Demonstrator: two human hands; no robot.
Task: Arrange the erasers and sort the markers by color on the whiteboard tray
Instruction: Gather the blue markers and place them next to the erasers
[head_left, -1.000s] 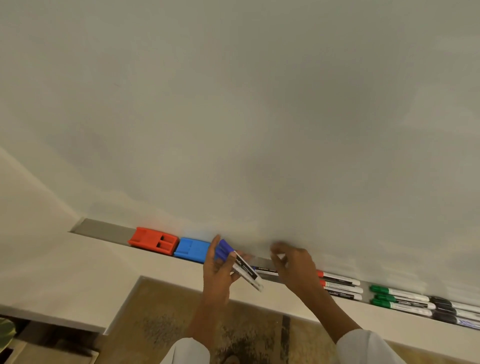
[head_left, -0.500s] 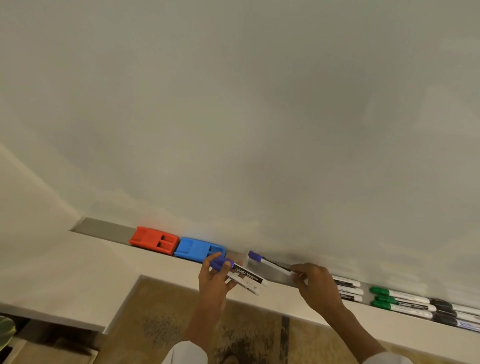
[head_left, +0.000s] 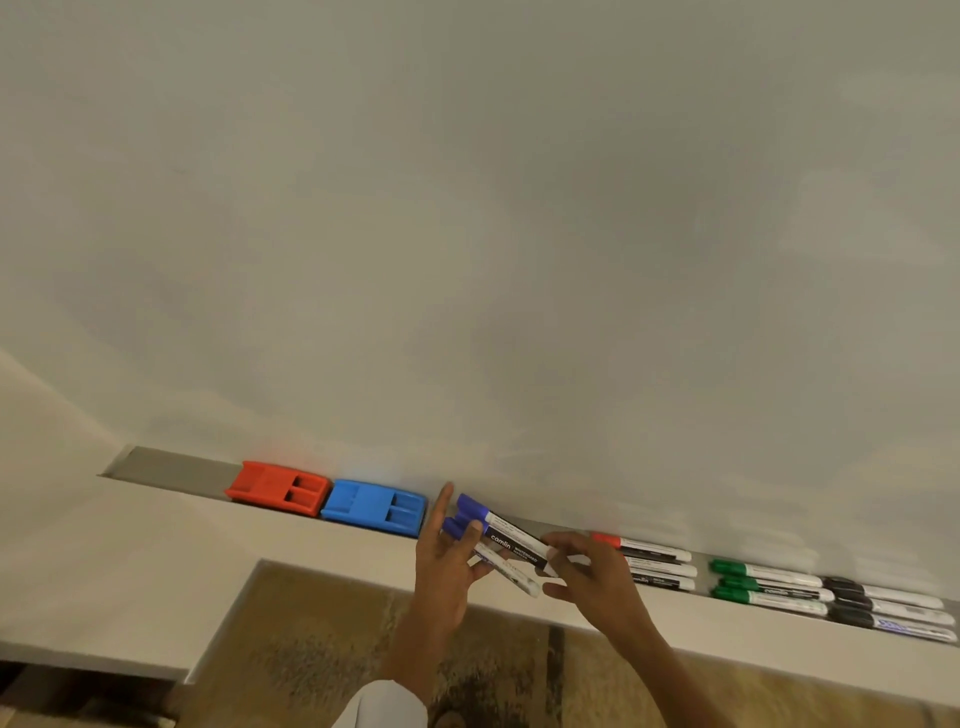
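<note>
Grey tray (head_left: 171, 467): a long recessed channel is seen along the foot of the whiteboard (head_left: 467, 234), with a bare stretch at its left end.
Erasers: a red eraser (head_left: 278, 488) and a blue eraser (head_left: 373, 507) are laid in the tray side by side, touching end to end.
Red-capped markers (head_left: 652, 564): a small stack is laid in the tray right of centre (only the top cap is shown in red; the others are hidden behind the right hand).
Green-capped markers (head_left: 763, 586): three are laid parallel in the tray, further right.
Black-capped markers (head_left: 883, 608): three are laid just beyond the green ones, caps met by the green barrels' ends.
Blue-capped markers (head_left: 498, 540): a bundle is held over the tray's front edge, between the blue eraser and the red-capped stack, caps pointed up and left.
Left hand (head_left: 447, 566): the cap end of the bundle is gripped, thumb pressed on top, index finger stretched up toward the whiteboard.
Right hand (head_left: 592, 577): the barrel end of the same bundle is pinched between thumb and fingers.
Sleeve (head_left: 384, 706): a white cuff is seen on the left wrist.
</note>
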